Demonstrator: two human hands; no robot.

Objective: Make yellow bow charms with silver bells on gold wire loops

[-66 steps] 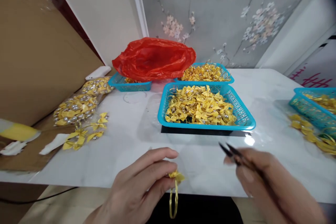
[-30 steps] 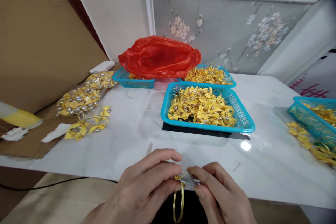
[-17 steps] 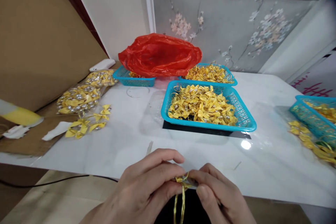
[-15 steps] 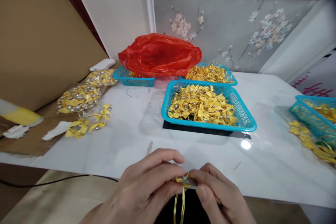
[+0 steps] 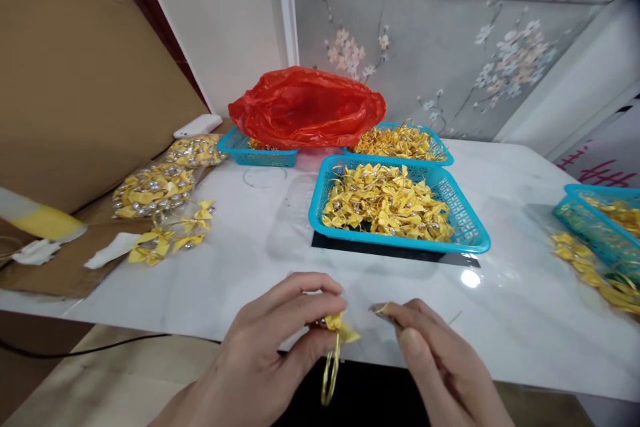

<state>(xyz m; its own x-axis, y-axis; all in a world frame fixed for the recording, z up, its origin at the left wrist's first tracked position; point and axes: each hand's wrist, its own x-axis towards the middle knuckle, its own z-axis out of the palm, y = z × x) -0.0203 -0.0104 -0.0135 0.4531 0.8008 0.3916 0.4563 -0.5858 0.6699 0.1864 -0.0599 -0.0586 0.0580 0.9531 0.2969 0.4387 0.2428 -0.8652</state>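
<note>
My left hand (image 5: 273, 350) is closed in a pinch on a small yellow ribbon bow (image 5: 341, 328) with a gold loop (image 5: 330, 373) hanging below it, held over the near edge of the white table (image 5: 500, 320). My right hand (image 5: 443, 367) is just to the right of it, a little apart from the bow. Its fingers are pressed together on a thin gold strand (image 5: 383, 309) at the fingertips. Straight ahead stands a blue basket (image 5: 465, 223) heaped with yellow bows.
A red plastic bag (image 5: 307, 107) lies over a second blue basket (image 5: 250, 155) at the back, beside a third basket (image 5: 443, 152) of bows. Another blue basket (image 5: 585, 219) is at the right edge with loose bows (image 5: 590, 270). Packed bows (image 5: 153, 183) and loose bows (image 5: 170, 240) lie left.
My right hand has drawn away to the right from the bow and now pinches a gold strand. Earlier it held dark scissors. The left hand keeps the bow.
</note>
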